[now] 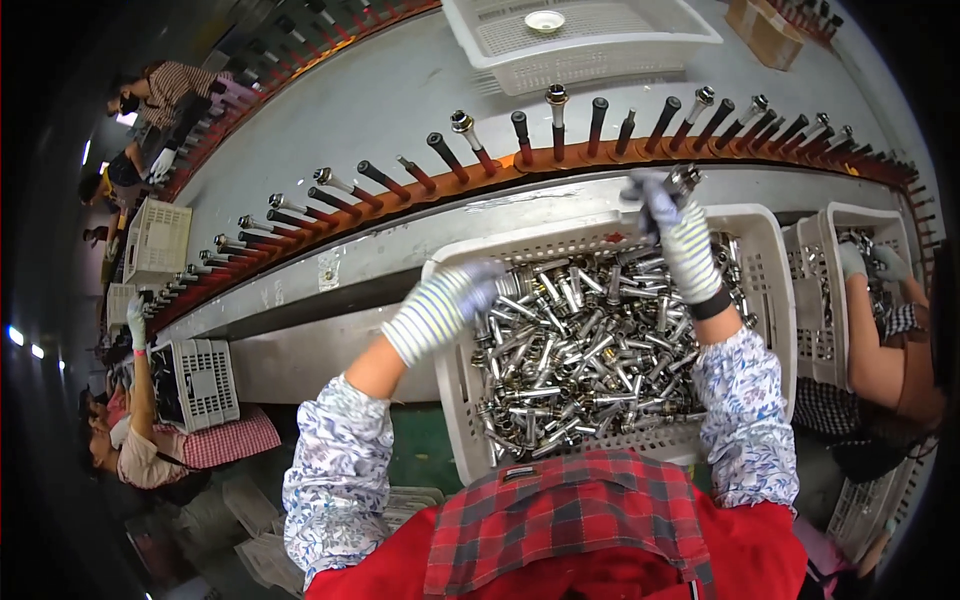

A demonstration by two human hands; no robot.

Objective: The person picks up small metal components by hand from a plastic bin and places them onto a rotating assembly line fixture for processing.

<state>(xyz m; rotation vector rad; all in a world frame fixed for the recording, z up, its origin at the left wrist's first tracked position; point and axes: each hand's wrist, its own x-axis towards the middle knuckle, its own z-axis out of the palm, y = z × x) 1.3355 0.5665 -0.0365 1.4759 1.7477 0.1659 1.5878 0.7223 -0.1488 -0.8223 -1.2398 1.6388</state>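
A large pale plastic basket [447, 385] holds a heap of shiny metal tubular fittings [590, 350]. My left hand [445, 308], in a striped glove with grey fingers, reaches over its left side. Its fingertips are at the edge of the heap and smeared, so any fitting in them is hard to make out. My right hand [672, 225], gloved alike, is raised above the basket's far rim beside the conveyor. Its fingers are closed round a metal fitting [685, 178], whose ringed end shows past the glove.
Beyond the basket curves an orange conveyor [540, 160] with upright red pegs, some carrying black or metal pieces. A white crate [590, 50] with a small white dish [544, 20] stands behind it. Co-workers sit at both sides; a worker's hand [852, 260] reaches into another basket [815, 300] at right.
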